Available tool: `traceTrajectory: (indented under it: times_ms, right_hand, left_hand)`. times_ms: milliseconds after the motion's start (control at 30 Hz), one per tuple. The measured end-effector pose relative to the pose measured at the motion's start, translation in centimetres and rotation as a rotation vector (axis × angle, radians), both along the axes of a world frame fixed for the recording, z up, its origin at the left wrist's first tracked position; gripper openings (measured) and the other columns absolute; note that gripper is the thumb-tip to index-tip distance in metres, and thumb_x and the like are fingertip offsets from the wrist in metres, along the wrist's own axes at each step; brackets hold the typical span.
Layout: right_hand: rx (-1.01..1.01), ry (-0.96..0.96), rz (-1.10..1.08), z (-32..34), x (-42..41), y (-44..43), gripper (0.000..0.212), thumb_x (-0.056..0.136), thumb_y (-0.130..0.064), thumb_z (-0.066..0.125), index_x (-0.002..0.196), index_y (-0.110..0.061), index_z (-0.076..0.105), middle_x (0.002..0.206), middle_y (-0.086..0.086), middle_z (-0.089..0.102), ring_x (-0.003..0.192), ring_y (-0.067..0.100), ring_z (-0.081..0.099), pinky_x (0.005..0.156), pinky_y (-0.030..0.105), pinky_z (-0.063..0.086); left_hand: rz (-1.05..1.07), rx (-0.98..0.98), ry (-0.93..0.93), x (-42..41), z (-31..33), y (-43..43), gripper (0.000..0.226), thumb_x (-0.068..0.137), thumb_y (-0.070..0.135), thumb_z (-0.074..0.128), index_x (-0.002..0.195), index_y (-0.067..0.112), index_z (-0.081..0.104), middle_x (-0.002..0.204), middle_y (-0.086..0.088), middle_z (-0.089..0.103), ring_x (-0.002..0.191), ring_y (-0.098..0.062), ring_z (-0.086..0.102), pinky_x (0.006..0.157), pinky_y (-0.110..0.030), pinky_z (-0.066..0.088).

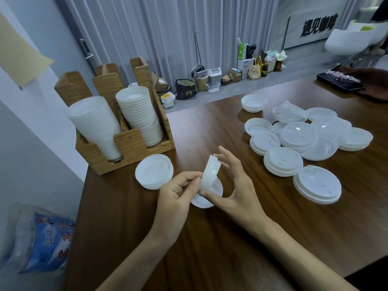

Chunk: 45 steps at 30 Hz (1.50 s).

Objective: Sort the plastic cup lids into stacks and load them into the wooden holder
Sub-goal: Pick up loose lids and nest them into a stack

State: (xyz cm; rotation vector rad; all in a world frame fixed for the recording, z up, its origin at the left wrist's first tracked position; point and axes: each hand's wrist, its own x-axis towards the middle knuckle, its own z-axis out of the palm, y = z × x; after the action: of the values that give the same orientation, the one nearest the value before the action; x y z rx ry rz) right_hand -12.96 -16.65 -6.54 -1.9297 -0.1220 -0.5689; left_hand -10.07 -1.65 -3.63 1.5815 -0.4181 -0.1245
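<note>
Both hands, left (178,193) and right (233,185), pinch tilted lid (210,171) above table (231,238).

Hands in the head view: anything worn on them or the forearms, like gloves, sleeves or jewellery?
Nothing worn. The left hand and right hand are bare: no gloves, rings or watch visible. The left forearm and right forearm show no sleeves down to the frame edge.
</note>
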Motion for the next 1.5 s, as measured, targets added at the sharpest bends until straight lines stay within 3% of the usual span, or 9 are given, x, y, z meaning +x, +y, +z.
traceTrajectory:
  times_ms: [400,533,633,733,800,1000,1167,1367,1500]
  right_hand:
    - [-0.148,0.137,0.072,0.9,0.2,-0.1,0.1,0.071,-0.036,0.082,0.148,-0.032,0.019,0.145,-0.012,0.034,0.132,-0.003,0.032,0.102,0.009,0.03]
    - [-0.32,0.328,0.048,0.8,0.9,-1.2,0.074,0.085,-0.037,0.067,0.147,-0.03,0.027,0.144,-0.011,0.04,0.127,0.002,0.038,0.101,0.019,0.034]
    - [-0.416,0.4,-0.058,1.2,2.4,-1.1,0.043,0.091,-0.03,0.06,0.132,-0.022,0.052,0.123,-0.005,0.054,0.105,0.007,0.049,0.088,0.023,0.045]
    - [-0.437,0.498,-0.051,2.1,3.8,-0.5,0.008,0.086,-0.018,0.061,0.083,-0.025,0.063,0.083,-0.006,0.058,0.073,0.008,0.052,0.065,0.027,0.046]
    - [-0.453,0.55,-0.072,2.1,4.2,-0.5,0.018,0.083,-0.01,0.059,0.07,-0.023,0.057,0.07,-0.01,0.054,0.067,0.011,0.053,0.057,0.025,0.043]
    - [-0.432,0.659,-0.189,2.1,3.0,-1.7,0.044,0.086,-0.013,0.06,0.13,-0.014,0.054,0.115,0.005,0.065,0.097,0.021,0.065,0.084,0.037,0.055]
    - [-0.078,0.823,-0.055,2.6,1.1,-1.5,0.048,0.095,-0.009,0.049,0.141,-0.012,0.038,0.064,0.012,0.068,0.046,0.02,0.064,0.046,0.024,0.053]
    - [-0.346,0.707,-0.13,2.9,1.5,-1.7,0.043,0.089,-0.03,0.062,0.129,-0.02,0.048,0.088,-0.007,0.056,0.071,0.009,0.059,0.067,0.027,0.055]
    - [-0.227,0.758,-0.048,2.6,1.8,-1.3,0.037,0.086,-0.007,0.064,0.12,-0.016,0.054,0.086,-0.003,0.055,0.057,0.013,0.061,0.045,0.017,0.047]
  left_hand:
    - [0.077,0.069,-0.138,0.9,1.2,0.9,0.027,0.076,0.013,0.07,0.103,0.01,0.07,0.087,0.006,0.07,0.086,-0.007,0.066,0.071,-0.017,0.052]
    - [0.152,0.197,-0.265,1.5,0.3,1.6,0.029,0.079,0.011,0.07,0.108,0.01,0.069,0.096,0.003,0.07,0.092,-0.006,0.065,0.073,-0.013,0.05]
    - [0.199,0.309,-0.446,1.5,-0.6,1.6,0.029,0.079,0.016,0.07,0.107,0.009,0.07,0.097,0.002,0.069,0.094,-0.006,0.062,0.075,-0.012,0.05]
    - [0.188,0.43,-0.702,1.4,-1.5,1.5,0.02,0.081,0.012,0.069,0.1,0.006,0.072,0.089,0.0,0.071,0.087,-0.005,0.059,0.075,-0.015,0.05]
    - [0.179,0.479,-0.802,1.3,-2.1,1.5,0.019,0.08,0.009,0.067,0.097,0.004,0.073,0.087,-0.002,0.071,0.086,-0.005,0.058,0.076,-0.016,0.049]
    - [0.171,0.528,-0.852,1.3,-2.8,1.8,0.019,0.08,0.006,0.066,0.098,0.004,0.073,0.087,-0.002,0.071,0.087,-0.006,0.057,0.079,-0.015,0.048]
    - [0.177,0.563,-0.813,1.4,-2.8,1.5,0.023,0.08,0.01,0.064,0.101,0.004,0.072,0.091,-0.003,0.072,0.089,-0.009,0.06,0.08,-0.015,0.048]
    - [0.13,0.574,-0.806,1.2,-2.8,1.0,0.024,0.081,0.014,0.063,0.102,0.006,0.072,0.094,-0.003,0.072,0.09,-0.009,0.062,0.081,-0.02,0.05]
    - [0.116,0.584,-0.828,0.9,-2.7,0.9,0.024,0.081,0.012,0.062,0.102,0.005,0.071,0.093,-0.003,0.072,0.089,-0.009,0.062,0.08,-0.022,0.052]
